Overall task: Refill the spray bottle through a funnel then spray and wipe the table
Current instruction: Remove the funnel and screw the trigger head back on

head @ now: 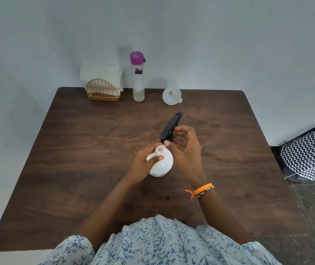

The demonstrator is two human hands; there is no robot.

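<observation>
A: What do I have, biggest thing first?

B: I take the table (76,150) as my landmark. At its far edge, against the wall, stand a napkin holder (103,90) with white napkins, a clear water bottle (138,81) with a purple lid, and to the right of that a white funnel (172,96) lying with its mouth tipped toward me. At the table's middle stands the spray bottle (162,163), white and round, upright, its neck open.

A: And the hands?

B: My left hand (143,163) is closed on the spray bottle, thumb over its handle. My right hand (186,146) grips the black spray head (170,127), off the neck, its nose pointing away toward the far edge.

A: What does the next move turn on?

B: I judge the funnel comes next. It lies straight beyond the hands toward the far edge, slightly right, so the right hand is nearer, but must set the head down first.

A: Any writing?

B: A purple label on the water bottle; the letters look like "Cal", too small to be sure.
</observation>
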